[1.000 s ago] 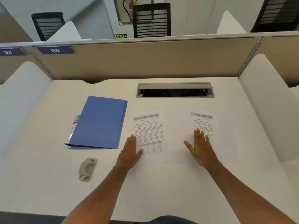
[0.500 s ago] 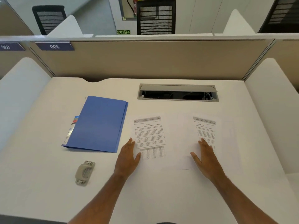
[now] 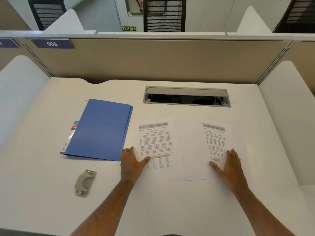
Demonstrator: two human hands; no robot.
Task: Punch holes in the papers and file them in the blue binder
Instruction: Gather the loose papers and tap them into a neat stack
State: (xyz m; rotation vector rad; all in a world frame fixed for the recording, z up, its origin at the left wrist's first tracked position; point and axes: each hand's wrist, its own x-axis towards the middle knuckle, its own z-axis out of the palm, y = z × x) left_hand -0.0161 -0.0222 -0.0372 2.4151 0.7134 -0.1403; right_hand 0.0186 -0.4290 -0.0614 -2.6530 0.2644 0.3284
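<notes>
Two bare hands rest flat on two printed papers lying side by side on a white table.

The left hand [image 3: 132, 165] presses the left paper [image 3: 156, 142], fingers spread and released; the right hand [image 3: 230, 169] lies likewise on the right paper [image 3: 215, 138]. Both sheets run lengthwise away from the person, headings at the far end. The closed blue binder [image 3: 100, 130] lies left of them (long axis slightly tilted, spine toward the papers), with the hole punch [image 3: 85, 183] nearer the person.
</notes>
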